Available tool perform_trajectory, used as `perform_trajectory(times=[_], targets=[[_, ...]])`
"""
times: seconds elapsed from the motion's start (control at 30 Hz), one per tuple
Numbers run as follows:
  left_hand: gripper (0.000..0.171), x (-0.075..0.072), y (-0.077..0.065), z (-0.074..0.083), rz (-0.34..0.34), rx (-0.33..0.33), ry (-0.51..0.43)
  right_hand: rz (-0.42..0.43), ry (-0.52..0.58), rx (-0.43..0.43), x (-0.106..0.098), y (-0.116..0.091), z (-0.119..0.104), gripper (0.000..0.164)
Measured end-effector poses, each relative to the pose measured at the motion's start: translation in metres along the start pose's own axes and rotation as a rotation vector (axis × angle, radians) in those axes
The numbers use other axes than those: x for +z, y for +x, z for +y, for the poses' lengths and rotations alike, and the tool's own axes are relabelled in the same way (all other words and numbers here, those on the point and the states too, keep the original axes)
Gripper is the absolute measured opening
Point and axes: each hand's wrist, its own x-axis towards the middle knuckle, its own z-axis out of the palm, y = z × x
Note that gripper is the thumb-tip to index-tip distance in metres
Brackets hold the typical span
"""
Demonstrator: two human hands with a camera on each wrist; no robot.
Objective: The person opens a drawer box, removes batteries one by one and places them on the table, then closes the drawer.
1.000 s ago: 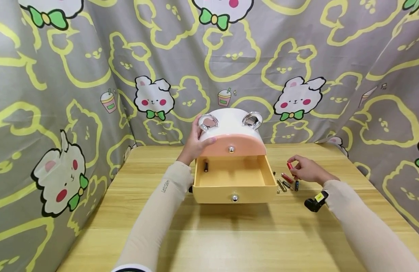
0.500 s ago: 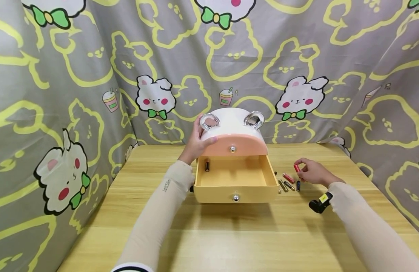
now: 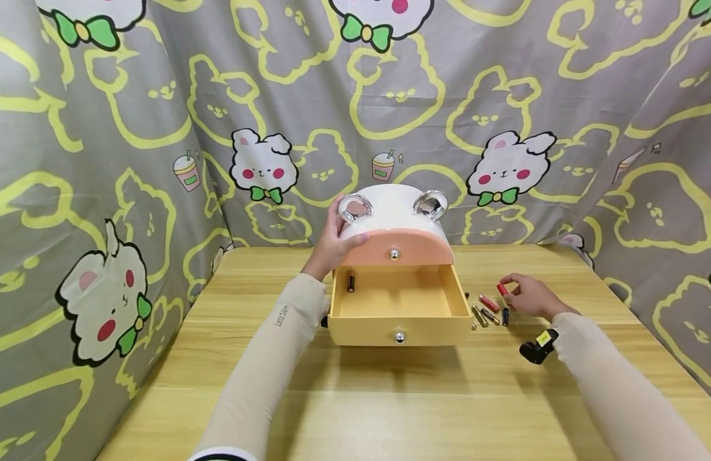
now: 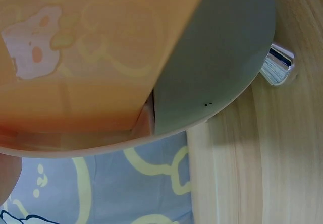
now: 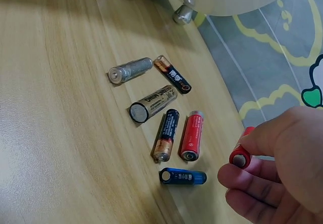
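Observation:
A small drawer box (image 3: 387, 208) with a white top, silver ears and a pink upper drawer front stands on the table. Its yellow lower drawer (image 3: 430, 328) is pulled out, and one dark battery (image 3: 351, 283) lies in it. My left hand (image 3: 328, 243) grips the box's left upper side, thumb on the pink front, fingers behind the ear. To the right of the box, my right hand (image 3: 535, 297) pinches a red battery (image 5: 242, 156) between thumb and fingers. Beside that hand lie another red battery (image 5: 192, 135), a blue battery (image 5: 183, 176) and several more.
On the wooden table (image 3: 384, 410) the loose batteries, including a tan one (image 5: 153, 104) and a grey one (image 5: 130, 70), sit right of the drawer. A patterned curtain (image 3: 309, 77) hangs behind and at both sides. A black wrist camera (image 3: 537, 349) sits under the right wrist.
My right hand has shifted slightly right with the red battery, away from the loose batteries. The left hand keeps its grip on the box, and the drawer stays pulled out.

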Motion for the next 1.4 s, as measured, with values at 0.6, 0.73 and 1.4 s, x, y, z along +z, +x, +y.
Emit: perform_trajectory(times=[0.6,0.73,1.4], targets=[[0.098,-0.008,0.009,-0.032,0.013,0.043,0.015,0.117,-0.104,0.025,0.013,0.008,0.01,0.017],[0.099,-0.009,0.01,-0.032,0.014,0.044,0.017,0.142,-0.112,0.022,0.016,0.01,0.011,0.016],[0.095,0.0,0.0,0.0,0.003,-0.007,0.003,0.176,-0.125,0.015,0.022,0.01,0.018,0.01]])
